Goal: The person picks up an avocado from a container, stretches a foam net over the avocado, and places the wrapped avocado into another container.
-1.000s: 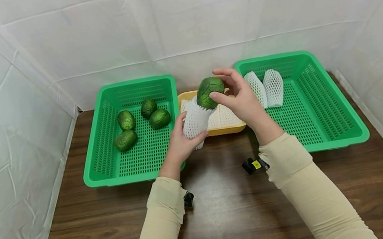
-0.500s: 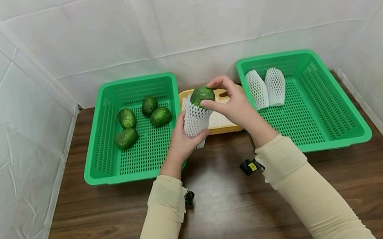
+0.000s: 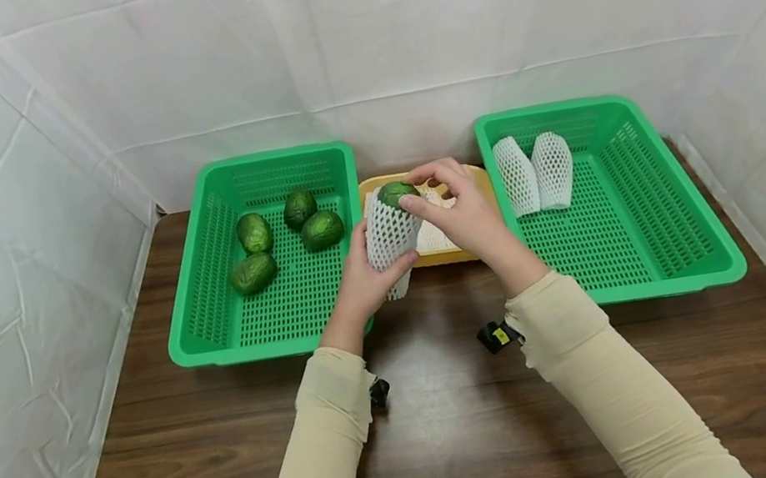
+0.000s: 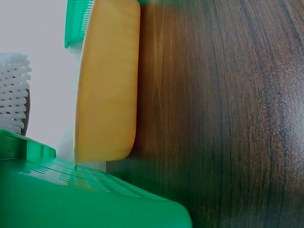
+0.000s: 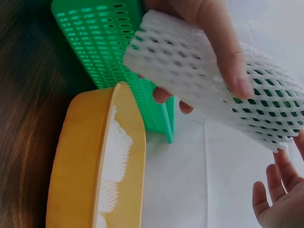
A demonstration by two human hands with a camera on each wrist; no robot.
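Observation:
My left hand [image 3: 362, 280] grips a white foam net sleeve [image 3: 388, 236] around its middle, above the gap between two green baskets. An avocado [image 3: 397, 193] sits mostly inside the sleeve, its green top showing at the upper opening. My right hand [image 3: 472, 215] has thumb and fingers at that top end, pinching the avocado near the sleeve's rim. In the right wrist view the net sleeve [image 5: 190, 59] lies slanted, green showing through its holes toward the right end. The left wrist view catches only an edge of the sleeve [image 4: 12, 88], with no hand visible.
The left green basket [image 3: 279, 348] holds several avocados [image 3: 254, 273]. Two net-sleeved pieces [image 3: 554, 170] lie in the right green basket [image 3: 665, 286]. Behind my hands, a yellow tray [image 3: 484, 188] contains more white net sleeves [image 3: 438, 236]. White sheeting [image 3: 392, 17] encloses the wooden table [image 3: 453, 430].
The avocado has gone down into the net sleeve, from mostly exposed to only its top showing. My right hand has moved left and slightly down with it; my left keeps its grip.

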